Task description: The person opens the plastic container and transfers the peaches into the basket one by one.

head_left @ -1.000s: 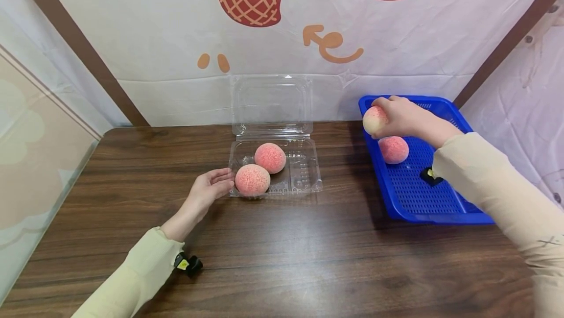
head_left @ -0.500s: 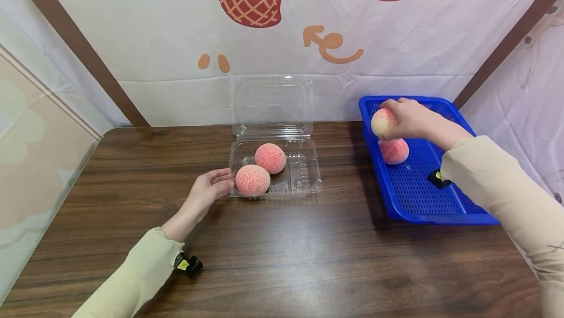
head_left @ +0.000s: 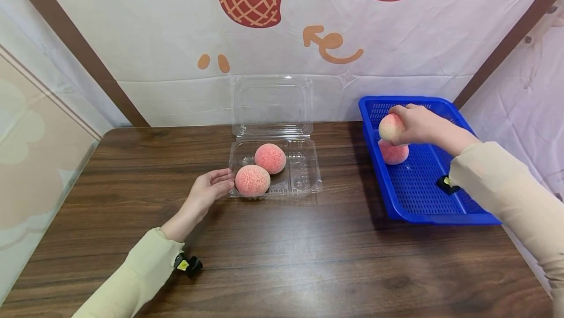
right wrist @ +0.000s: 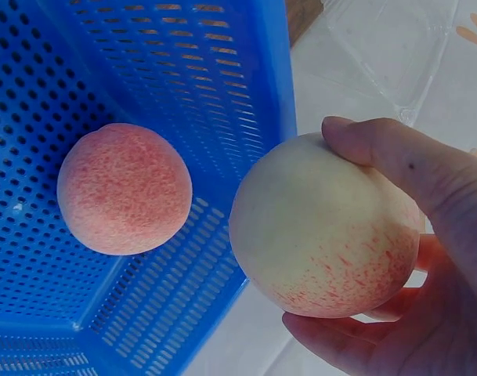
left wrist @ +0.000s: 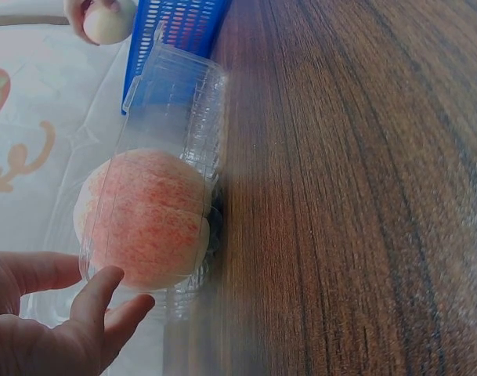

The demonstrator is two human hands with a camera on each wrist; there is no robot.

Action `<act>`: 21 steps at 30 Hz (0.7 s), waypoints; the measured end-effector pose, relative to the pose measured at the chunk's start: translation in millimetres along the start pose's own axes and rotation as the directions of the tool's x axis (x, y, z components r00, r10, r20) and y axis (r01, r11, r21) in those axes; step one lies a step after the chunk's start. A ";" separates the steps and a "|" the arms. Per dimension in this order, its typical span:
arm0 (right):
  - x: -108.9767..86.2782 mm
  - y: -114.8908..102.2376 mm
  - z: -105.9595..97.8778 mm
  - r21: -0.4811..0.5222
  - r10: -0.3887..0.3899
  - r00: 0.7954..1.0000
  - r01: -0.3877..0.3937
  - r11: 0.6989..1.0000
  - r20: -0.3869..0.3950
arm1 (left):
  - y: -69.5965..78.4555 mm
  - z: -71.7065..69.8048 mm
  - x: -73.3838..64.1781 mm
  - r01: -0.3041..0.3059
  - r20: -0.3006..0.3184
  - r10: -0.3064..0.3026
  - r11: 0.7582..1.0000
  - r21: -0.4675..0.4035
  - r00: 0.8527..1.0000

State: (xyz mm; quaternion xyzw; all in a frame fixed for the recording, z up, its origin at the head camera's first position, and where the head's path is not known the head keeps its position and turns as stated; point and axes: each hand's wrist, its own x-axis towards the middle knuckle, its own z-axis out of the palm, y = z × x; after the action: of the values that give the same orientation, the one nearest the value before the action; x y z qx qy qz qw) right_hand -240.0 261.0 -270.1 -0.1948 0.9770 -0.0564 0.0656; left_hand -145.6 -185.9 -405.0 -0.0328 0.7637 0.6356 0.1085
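Across the brown table point(head_left: 282, 264), the right hand point(head_left: 417, 124) grips a peach point(head_left: 390, 127) over the far left of the blue basket point(head_left: 440, 218). Loose, the left hand point(head_left: 209, 189) is by the clear box point(head_left: 305, 168). Probably mid-carry; next needs gentleness.

High downward head view, close wrist views, blue basket point(head_left: 416, 188) in all.
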 end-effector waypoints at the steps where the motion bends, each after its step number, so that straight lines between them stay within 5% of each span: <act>1: -0.3 0.9 0.6 -0.002 -0.003 1.000 0.003 1.000 -0.002 | 0.0 0.1 0.1 0.000 0.000 0.000 1.000 0.000 1.000; 21: -9.0 8.3 11.0 0.020 0.007 1.000 -0.007 1.000 0.015 | 0.4 0.2 0.6 -0.001 0.003 0.001 1.000 -0.005 1.000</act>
State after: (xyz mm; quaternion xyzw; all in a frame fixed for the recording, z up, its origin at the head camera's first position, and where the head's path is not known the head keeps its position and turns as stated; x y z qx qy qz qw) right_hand -233.1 271.2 -281.1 -0.1911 0.9765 -0.0646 0.0753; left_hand -146.3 -185.6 -404.8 -0.0318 0.7620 0.6375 0.1091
